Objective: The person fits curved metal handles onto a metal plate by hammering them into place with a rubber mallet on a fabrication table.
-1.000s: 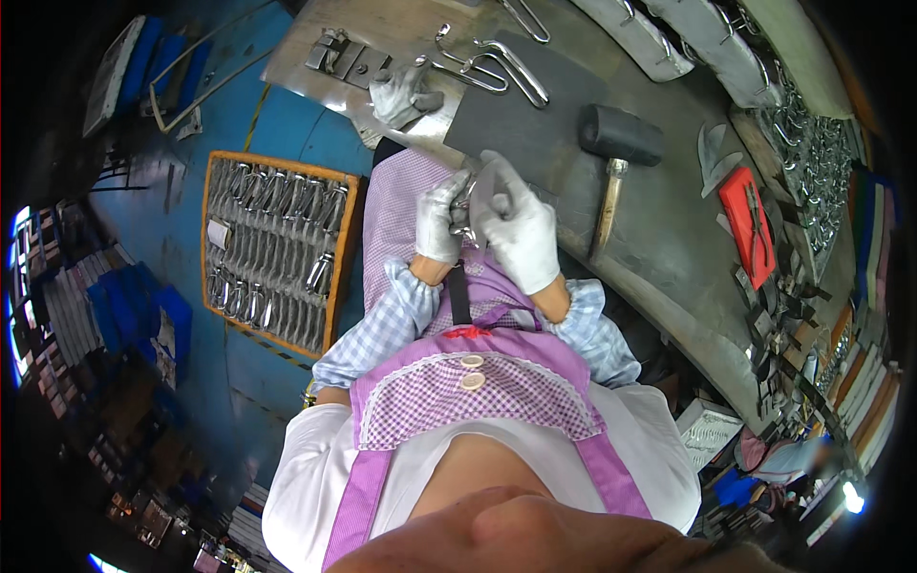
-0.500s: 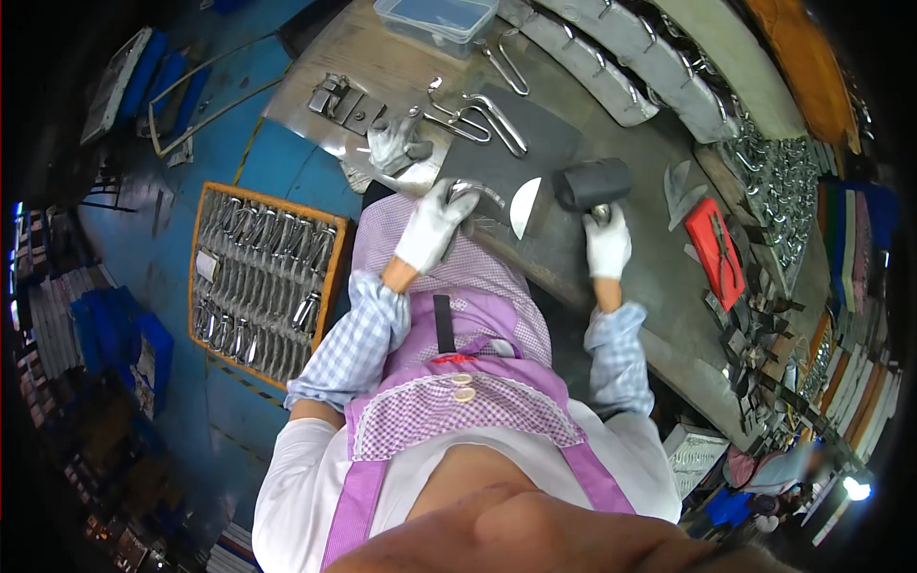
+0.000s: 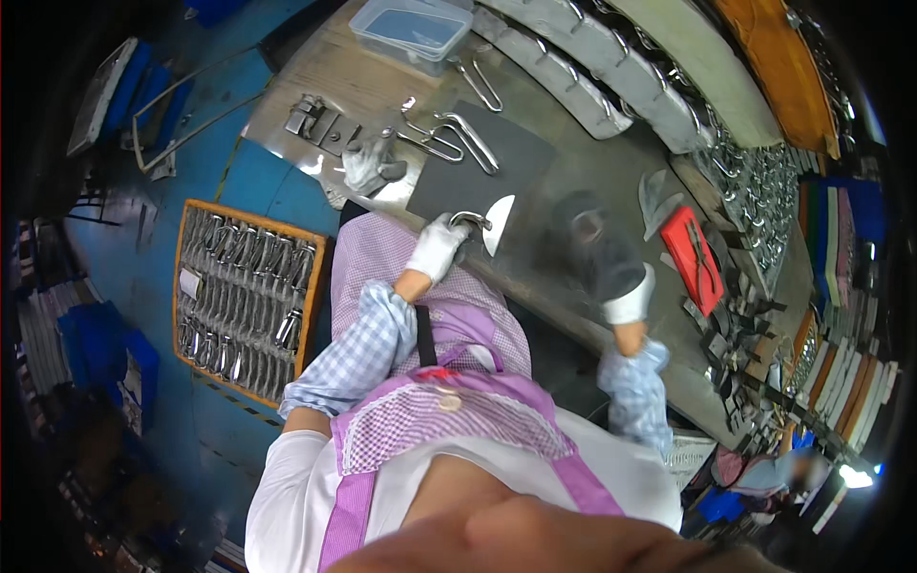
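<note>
In my gloved left hand [image 3: 437, 248] is a curved shiny metal piece [image 3: 470, 220], held low over the near table edge beside a white half-moon piece [image 3: 498, 225]. My right hand [image 3: 630, 299], also in a white glove, is closed round the handle of a black mallet [image 3: 604, 256]. Motion smears the mallet's head, and my hand hides most of its handle. Beyond my left hand, bent metal rods and a thicker curved handle [image 3: 470, 141] rest on and beside a dark mat [image 3: 521, 158].
A worn grey glove [image 3: 368, 164] and a metal fixture [image 3: 320, 124] lie on the table's left part. Behind is a clear plastic box [image 3: 411, 50]. Rightward sits a red tray [image 3: 684, 250] with pliers. A wood-framed crate [image 3: 323, 277] of metal parts stands left of my legs.
The mallet has swung, its head now blurred and turned, as my right hand moved nearer me and rightward. The metal piece in my left hand now lies closer to the half-moon piece.
</note>
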The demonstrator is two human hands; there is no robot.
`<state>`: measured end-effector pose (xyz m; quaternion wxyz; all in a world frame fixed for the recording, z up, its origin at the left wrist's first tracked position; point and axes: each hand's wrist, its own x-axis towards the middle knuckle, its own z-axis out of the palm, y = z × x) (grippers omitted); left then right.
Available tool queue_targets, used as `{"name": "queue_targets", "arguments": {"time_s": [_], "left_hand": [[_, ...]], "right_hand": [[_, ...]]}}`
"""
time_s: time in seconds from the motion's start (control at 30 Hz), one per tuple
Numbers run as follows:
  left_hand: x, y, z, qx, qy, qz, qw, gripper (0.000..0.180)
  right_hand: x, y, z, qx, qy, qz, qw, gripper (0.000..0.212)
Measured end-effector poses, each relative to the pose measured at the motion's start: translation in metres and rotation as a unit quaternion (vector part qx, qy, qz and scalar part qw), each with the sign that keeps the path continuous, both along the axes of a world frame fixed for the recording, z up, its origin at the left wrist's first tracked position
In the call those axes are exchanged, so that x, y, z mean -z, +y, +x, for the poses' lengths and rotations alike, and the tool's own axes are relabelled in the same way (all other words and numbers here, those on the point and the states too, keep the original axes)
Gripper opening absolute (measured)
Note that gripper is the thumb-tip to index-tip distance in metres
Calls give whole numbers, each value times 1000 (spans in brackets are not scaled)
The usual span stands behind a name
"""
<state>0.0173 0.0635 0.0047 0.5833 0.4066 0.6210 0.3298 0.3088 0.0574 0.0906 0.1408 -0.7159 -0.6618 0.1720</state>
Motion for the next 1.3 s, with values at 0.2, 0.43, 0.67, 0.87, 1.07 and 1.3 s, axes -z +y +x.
{"name": "queue_targets", "arguments": {"time_s": [0.2, 0.43, 0.67, 0.87, 1.07, 1.3], "left_hand": [[-16, -20, -18, 61, -113, -10, 992, 30], [-15, -41, -28, -65, -148, 42, 986, 37], [-8, -58, -22, -135, -106, 122, 978, 28], [-10, -63, -16, -185, -136, 197, 953, 15], [-11, -71, -18, -243, -238, 113, 934, 23], [-14, -70, -17, -254, -218, 104, 937, 26]], "right_hand": [[-12, 7, -63, -36, -121, 252, 959, 36], [81, 5, -155, -29, 81, -80, 993, 65], [11, -34, -163, -74, 454, -48, 887, 59], [-5, -35, -177, -82, 339, -111, 931, 63], [1, -41, -182, -47, 422, -135, 895, 63], [9, -45, -182, -54, 457, -156, 874, 66]]}}
